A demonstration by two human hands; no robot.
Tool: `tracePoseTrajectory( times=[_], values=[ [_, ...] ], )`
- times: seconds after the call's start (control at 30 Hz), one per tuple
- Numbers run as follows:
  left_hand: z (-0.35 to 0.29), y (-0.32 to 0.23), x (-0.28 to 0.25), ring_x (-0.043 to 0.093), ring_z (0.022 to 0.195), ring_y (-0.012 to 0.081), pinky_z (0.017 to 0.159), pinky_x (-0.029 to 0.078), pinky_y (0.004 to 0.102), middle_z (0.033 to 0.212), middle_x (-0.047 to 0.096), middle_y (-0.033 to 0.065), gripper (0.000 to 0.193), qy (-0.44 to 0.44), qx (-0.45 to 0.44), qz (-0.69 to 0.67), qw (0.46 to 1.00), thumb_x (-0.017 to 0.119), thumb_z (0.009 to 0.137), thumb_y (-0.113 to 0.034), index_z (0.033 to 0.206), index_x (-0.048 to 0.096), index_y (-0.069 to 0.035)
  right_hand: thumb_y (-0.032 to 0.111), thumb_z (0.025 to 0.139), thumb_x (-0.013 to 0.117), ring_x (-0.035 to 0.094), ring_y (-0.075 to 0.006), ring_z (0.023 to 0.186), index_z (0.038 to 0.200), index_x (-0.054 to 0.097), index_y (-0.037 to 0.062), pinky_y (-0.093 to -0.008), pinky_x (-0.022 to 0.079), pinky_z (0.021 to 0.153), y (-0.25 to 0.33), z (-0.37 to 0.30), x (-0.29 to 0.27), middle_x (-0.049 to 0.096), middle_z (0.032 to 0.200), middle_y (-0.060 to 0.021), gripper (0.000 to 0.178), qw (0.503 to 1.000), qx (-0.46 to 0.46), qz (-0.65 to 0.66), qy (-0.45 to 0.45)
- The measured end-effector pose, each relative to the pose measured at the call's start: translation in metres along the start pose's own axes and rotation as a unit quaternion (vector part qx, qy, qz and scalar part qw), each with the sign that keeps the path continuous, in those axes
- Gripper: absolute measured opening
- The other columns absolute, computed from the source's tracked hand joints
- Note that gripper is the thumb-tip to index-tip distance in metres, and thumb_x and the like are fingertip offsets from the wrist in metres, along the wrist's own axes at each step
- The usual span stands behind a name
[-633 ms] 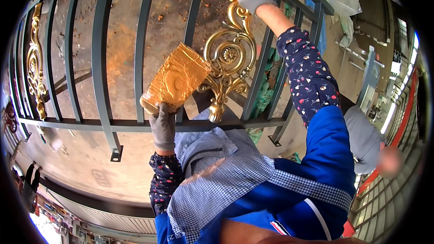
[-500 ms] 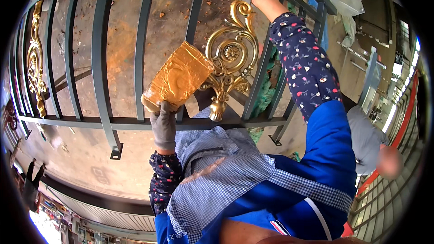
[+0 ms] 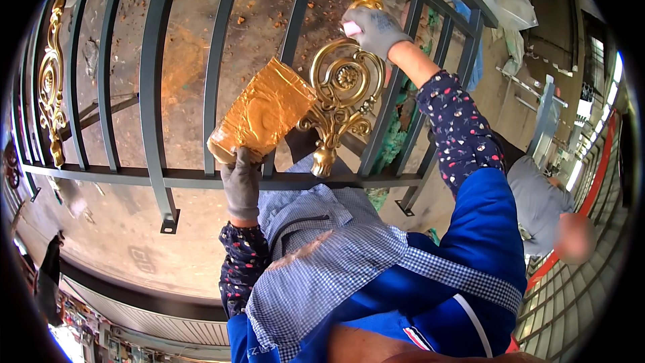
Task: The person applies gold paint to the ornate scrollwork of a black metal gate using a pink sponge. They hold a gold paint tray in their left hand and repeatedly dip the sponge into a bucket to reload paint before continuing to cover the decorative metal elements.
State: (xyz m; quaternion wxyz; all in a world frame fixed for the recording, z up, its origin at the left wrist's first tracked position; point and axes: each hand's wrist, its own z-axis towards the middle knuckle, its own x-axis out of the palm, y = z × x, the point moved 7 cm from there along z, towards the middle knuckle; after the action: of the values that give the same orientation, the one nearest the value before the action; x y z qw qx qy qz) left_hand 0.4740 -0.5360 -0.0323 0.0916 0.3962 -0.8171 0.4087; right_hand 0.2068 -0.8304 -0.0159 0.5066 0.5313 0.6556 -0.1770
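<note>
In my gloved left hand point(image 3: 240, 185) is a flat, roughly rectangular piece of board point(image 3: 265, 109) coated with wet-looking gold paint. My fingers and thumb pinch its near edge. My gloved right hand point(image 3: 377, 32) closes around a small pale pink sponge-like pad point(image 3: 351, 28). That hand is at the upper part of a gold scrollwork ornament point(image 3: 347, 78) and covers some of its curls. A round flower shape sits in the ornament's middle, and its near end reaches close to the bottom rail. The board overlaps the ornament's left side.
The ornament is set in a dark grey metal railing point(image 3: 153, 87) with several bars. A second gold ornament point(image 3: 51, 81) stands at the left. Green-stained material point(image 3: 390, 138) and a clear plastic bag point(image 3: 507, 3) lie at the right. Another person point(image 3: 537, 195) in grey is at the right.
My right hand has come down toward me from the ornament's far end, uncovering its gold tip. The left hand and board have hardly moved.
</note>
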Motion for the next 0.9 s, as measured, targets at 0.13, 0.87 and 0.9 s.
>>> tracePoseTrajectory(
  times=[0.13, 0.87, 0.9],
  values=[
    [-0.003, -0.003, -0.002, 0.059, 0.111, 0.0203, 0.091, 0.053, 0.0354, 0.127, 0.056, 0.0096, 0.044, 0.019, -0.008, 0.002, 1.0, 0.058, 0.099, -0.022, 0.133, 0.045, 0.001, 0.015, 0.08, 0.066, 0.066, -0.0304, 0.096, 0.107, 0.065, 0.012, -0.0397, 0.05, 0.085, -0.005, -0.014, -0.01, 0.069, 0.099, -0.0123, 0.027, 0.997, 0.046, -0.04, 0.042],
    [-0.008, -0.01, -0.003, 0.061, 0.106, 0.0193, 0.086, 0.055, 0.0337, 0.122, 0.057, 0.0077, 0.045, 0.023, -0.01, 0.015, 1.0, 0.058, 0.098, -0.022, 0.135, 0.043, -0.001, 0.012, 0.081, 0.063, 0.065, -0.0306, 0.097, 0.109, 0.06, 0.0163, -0.0424, 0.052, 0.081, 0.017, -0.033, -0.011, 0.067, 0.1, -0.0095, 0.028, 0.993, 0.077, -0.053, -0.077],
    [-0.01, -0.01, -0.002, 0.061, 0.106, 0.0191, 0.086, 0.054, 0.0336, 0.122, 0.058, 0.0076, 0.045, 0.023, -0.013, 0.013, 1.0, 0.059, 0.098, -0.022, 0.135, 0.043, -0.001, 0.011, 0.08, 0.063, 0.065, -0.0309, 0.096, 0.106, 0.061, 0.0157, -0.0425, 0.052, 0.081, 0.028, -0.032, -0.015, 0.067, 0.1, -0.0087, 0.027, 0.99, 0.061, -0.029, -0.125]
  ],
)
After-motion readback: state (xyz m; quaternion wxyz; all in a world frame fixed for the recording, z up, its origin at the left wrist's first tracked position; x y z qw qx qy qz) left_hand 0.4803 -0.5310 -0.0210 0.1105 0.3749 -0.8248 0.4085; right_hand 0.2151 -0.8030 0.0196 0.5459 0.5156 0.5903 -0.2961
